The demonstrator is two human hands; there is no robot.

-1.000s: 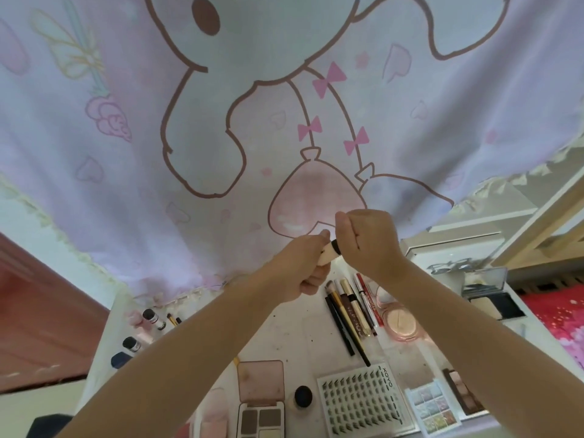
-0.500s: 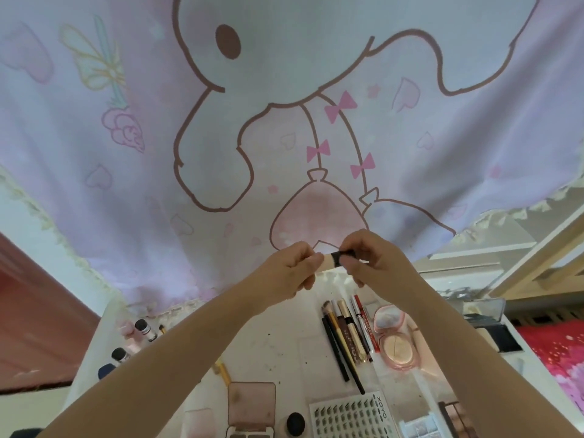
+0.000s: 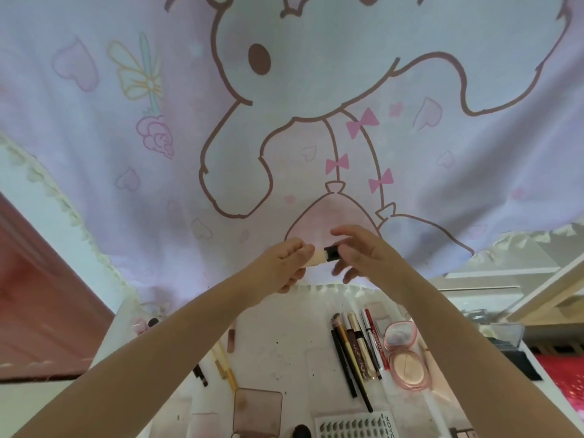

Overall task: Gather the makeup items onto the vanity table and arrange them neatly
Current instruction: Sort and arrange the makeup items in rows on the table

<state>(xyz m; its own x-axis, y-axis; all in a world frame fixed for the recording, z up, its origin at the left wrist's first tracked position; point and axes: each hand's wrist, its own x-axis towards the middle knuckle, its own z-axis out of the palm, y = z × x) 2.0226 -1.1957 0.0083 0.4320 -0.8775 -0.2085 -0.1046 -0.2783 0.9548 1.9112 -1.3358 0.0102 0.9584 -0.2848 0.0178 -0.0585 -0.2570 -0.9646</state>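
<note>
Left hand (image 3: 286, 263) pinched a small tube (image 3: 417, 257) by its cream body, held above the table's (image 3: 284, 349) far edge. Right hand (image 3: 363, 257) loose, fingers spread beside the black cap. Looked light, stiff, slick; grip mid-body.

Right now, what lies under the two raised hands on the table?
Bare white table, then a row of pencils and brushes beside an open pink compact. The forearms cover the table's sides.

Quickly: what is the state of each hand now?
Left hand: holds small beige tube with black cap.
Right hand: fingers spread, loosely touching the cap.
</note>
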